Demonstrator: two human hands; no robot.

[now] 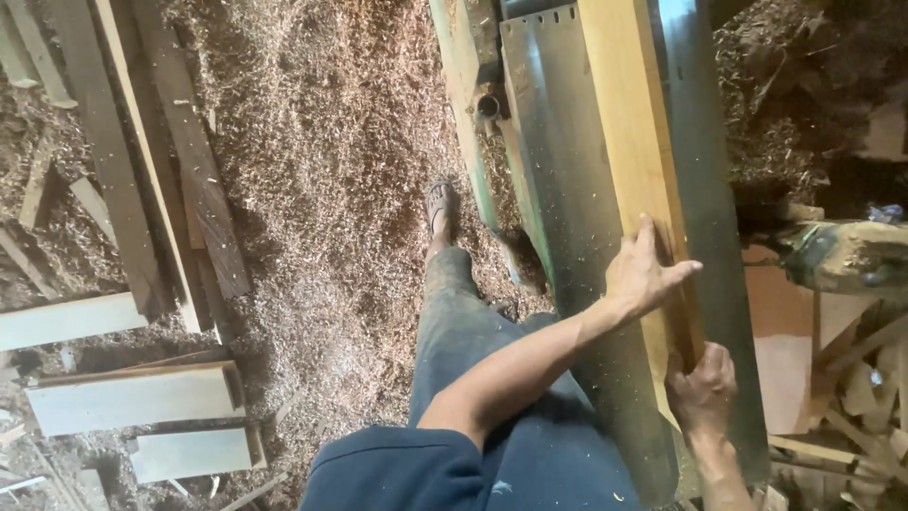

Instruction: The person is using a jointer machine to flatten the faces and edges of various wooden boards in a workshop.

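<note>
Head view: plank under both hands.

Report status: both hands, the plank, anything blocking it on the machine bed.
Left hand flat on plank. Right hand gripping its near end. Plank lying on metal machine bed; nothing ahead of it.

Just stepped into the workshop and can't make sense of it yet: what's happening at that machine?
A person stands at a metal machine table with a long wooden board lying along it. The left hand presses flat on the board's top and side, while the right hand grips its near end. Sawdust covers the floor, and cut planks lie to the left. One sandalled foot is planted in the shavings.
</note>
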